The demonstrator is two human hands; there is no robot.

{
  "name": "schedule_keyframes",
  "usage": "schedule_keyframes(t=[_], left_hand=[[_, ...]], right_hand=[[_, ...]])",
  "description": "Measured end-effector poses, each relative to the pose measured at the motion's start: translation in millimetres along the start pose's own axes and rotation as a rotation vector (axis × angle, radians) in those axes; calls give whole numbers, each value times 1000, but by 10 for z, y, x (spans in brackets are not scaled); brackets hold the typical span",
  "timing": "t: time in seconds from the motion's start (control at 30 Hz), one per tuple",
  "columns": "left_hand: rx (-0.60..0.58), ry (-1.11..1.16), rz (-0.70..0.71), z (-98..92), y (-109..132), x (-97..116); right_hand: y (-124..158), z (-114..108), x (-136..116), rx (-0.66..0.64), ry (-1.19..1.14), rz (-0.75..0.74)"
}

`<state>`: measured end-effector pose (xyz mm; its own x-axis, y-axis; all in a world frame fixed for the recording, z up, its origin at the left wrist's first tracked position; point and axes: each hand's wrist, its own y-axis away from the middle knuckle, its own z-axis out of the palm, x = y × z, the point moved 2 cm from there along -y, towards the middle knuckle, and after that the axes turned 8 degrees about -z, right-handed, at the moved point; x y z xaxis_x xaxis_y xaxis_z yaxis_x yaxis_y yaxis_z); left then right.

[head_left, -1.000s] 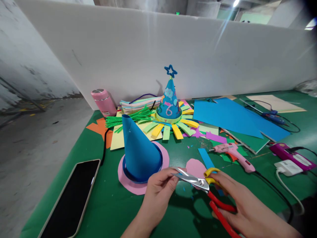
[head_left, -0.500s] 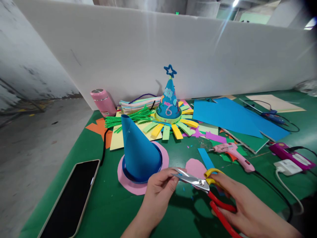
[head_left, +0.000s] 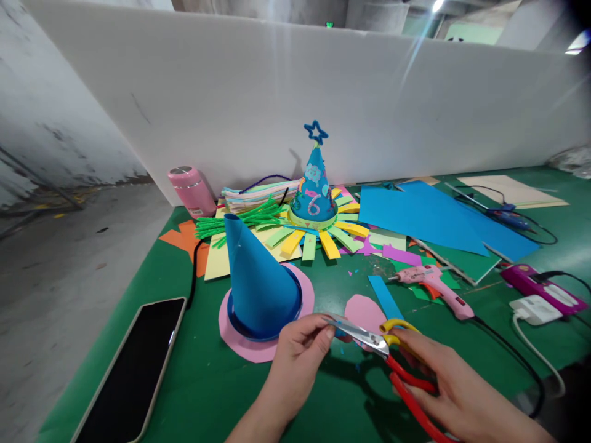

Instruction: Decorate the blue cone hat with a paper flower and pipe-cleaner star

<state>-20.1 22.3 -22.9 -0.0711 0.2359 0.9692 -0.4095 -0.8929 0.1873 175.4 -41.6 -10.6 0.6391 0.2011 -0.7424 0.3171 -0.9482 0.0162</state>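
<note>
My right hand (head_left: 447, 375) holds scissors (head_left: 369, 337) with red and yellow handles, their blades pointing left and nearly together. The tips reach my left hand (head_left: 302, 354), which pinches a small piece of blue paper (head_left: 340, 331) between thumb and fingers; most of that piece is hidden. Just left of my hands, a plain blue paper cone (head_left: 258, 280) stands on a pink paper ring (head_left: 233, 347). Under the scissors a pink paper disc (head_left: 362, 311) lies on the green table (head_left: 203, 381), with tiny blue scraps nearby.
A decorated cone hat (head_left: 314, 178) with a star top stands behind, beside green pipe cleaners (head_left: 240, 220). A pink glue gun (head_left: 434, 284) and its cord lie right, near a power strip (head_left: 545, 289). A phone (head_left: 133, 369) lies left, a pink bottle (head_left: 191, 191) farther back.
The scissor blades have come together at the blue paper in my left hand. Both hands stay almost in place.
</note>
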Motion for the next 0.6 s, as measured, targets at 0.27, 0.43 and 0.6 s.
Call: schedule_keyframes(t=[0.27,0.43,0.6], left_hand=[[44,117,-162,10,3,-121],[49,223,-192,22,-3,-112],[29,274,-209,52,2,-93]], right_hand=[[23,-94,488,193,389,123],[48,-229,570,262,660,108],[-137,-60,59,409,510,-179]])
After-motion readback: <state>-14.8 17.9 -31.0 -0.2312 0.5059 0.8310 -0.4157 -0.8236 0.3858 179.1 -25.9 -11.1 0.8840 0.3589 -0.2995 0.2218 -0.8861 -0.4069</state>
